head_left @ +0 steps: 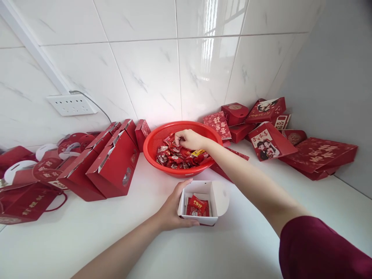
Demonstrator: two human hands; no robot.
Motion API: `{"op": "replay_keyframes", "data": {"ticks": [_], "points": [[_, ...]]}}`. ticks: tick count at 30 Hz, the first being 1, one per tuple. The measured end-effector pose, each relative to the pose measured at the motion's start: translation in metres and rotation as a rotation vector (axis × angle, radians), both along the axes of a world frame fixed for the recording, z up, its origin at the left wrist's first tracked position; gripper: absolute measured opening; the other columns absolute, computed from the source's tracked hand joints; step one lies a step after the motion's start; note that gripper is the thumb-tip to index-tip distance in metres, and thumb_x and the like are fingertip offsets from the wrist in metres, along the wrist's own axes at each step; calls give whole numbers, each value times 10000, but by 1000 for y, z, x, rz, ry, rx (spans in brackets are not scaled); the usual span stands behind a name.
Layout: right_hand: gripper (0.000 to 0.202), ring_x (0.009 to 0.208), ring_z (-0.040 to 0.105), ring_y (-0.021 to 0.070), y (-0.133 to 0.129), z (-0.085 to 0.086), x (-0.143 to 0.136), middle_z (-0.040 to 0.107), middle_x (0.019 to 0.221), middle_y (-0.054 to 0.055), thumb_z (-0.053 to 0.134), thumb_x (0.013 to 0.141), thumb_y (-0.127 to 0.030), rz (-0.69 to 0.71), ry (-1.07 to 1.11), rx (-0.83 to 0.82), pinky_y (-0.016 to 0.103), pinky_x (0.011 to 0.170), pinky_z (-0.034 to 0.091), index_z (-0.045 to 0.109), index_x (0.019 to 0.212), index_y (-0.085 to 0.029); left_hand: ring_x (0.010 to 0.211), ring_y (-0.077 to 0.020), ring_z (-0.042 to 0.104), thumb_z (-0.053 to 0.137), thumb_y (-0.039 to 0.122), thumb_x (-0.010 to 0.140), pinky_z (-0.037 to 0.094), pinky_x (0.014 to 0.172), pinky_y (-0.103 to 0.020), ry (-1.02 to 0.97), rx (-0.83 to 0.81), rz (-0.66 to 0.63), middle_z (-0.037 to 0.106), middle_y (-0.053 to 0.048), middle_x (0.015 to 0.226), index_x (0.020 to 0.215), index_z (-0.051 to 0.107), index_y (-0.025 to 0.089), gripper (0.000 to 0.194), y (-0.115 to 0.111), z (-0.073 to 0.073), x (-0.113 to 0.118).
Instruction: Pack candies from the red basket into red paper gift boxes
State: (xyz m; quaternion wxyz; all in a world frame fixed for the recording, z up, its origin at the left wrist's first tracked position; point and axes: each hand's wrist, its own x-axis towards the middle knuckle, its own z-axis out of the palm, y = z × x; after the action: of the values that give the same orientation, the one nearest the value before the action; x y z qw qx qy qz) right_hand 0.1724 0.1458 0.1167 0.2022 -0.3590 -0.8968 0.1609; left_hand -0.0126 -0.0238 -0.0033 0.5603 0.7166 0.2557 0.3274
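Note:
My left hand [176, 211] grips the left side of a small open box [214, 199], white inside, with its round flap folded out to the right. Red wrapped candies [198, 206] lie in the box. Behind it stands a round red plastic basket [151, 155] holding many wrapped candies, mostly red, one yellow. My right hand [186, 139] reaches over the basket's right rim, its fingers pinched together just above the candies at the back. Whatever is between those fingertips is too small to make out.
Red boxes [116, 170] stand in rows to the left, beside rounded handled boxes [35, 197]. More red boxes [270, 143] are heaped at the right, near a grey panel. A tiled wall with a socket strip [71, 105] and cable rises behind the white table [232, 248].

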Motion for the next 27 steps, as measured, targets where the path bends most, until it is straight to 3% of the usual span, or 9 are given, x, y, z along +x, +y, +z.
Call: {"op": "replay_keyframes", "data": {"ticks": [3, 5, 8, 11, 15, 21, 24, 27], "points": [[282, 900, 636, 133, -48, 8, 8, 701, 960, 20, 448, 802, -17, 139, 278, -2, 252, 862, 461, 651, 929, -165, 1325, -369, 446, 864, 333, 653, 389, 1090, -525, 4, 14, 7, 379, -149, 1477, 1501, 204, 299, 1076, 1, 0, 0], [346, 940, 637, 139, -81, 10, 19, 685, 1077, 21, 470, 847, -49, 229, 385, -48, 276, 874, 479, 637, 1109, -199, 1336, -371, 430, 862, 346, 656, 389, 1090, -523, -5, 35, 13, 367, -144, 1487, 1495, 223, 302, 1056, 1, -1, 1], [550, 1022, 627, 153, -123, 10, 38, 594, 1312, 36, 490, 877, -67, 250, 443, -119, 288, 840, 514, 477, 1387, -272, 1360, -379, 390, 859, 351, 657, 375, 1096, -541, -22, 77, 32, 327, -134, 1515, 1491, 244, 315, 1037, 2, -3, 3], [576, 981, 644, 151, -149, 12, 56, 611, 1280, 64, 502, 897, -82, 248, 458, -158, 283, 797, 542, 415, 1441, -250, 1350, -387, 395, 850, 350, 665, 377, 1088, -556, -48, 116, 46, 346, -136, 1502, 1493, 256, 305, 1020, 3, -5, 5], [579, 830, 667, 138, -171, 25, 75, 714, 1001, 28, 566, 891, -118, 166, 399, -115, 257, 708, 558, 394, 1433, -228, 1301, -385, 442, 864, 338, 636, 416, 1053, -538, -46, 237, 73, 357, -137, 1468, 1488, 272, 306, 1038, 3, -5, 5], [288, 947, 680, 181, -194, 44, 92, 702, 1078, 50, 620, 883, -182, 30, 453, 89, 273, 762, 566, 606, 1169, -209, 1301, -379, 417, 882, 362, 602, 409, 1051, -556, 44, 482, 130, 362, -137, 1423, 1491, 258, 329, 1087, 1, -3, 4], [313, 964, 674, 180, -194, 41, 90, 694, 1104, 48, 608, 901, -211, 54, 440, 7, 274, 759, 561, 577, 1212, -216, 1307, -383, 412, 870, 385, 616, 393, 1058, -569, 62, 502, 159, 394, -142, 1413, 1490, 261, 313, 1067, 1, -3, 5], [343, 942, 679, 179, -184, 26, 86, 706, 1081, 41, 575, 917, -213, 94, 258, -161, 273, 730, 550, 536, 1257, -227, 1300, -385, 437, 857, 386, 636, 390, 1062, -564, 63, 412, 162, 410, -150, 1429, 1490, 264, 284, 1045, 1, -2, 6]]}}
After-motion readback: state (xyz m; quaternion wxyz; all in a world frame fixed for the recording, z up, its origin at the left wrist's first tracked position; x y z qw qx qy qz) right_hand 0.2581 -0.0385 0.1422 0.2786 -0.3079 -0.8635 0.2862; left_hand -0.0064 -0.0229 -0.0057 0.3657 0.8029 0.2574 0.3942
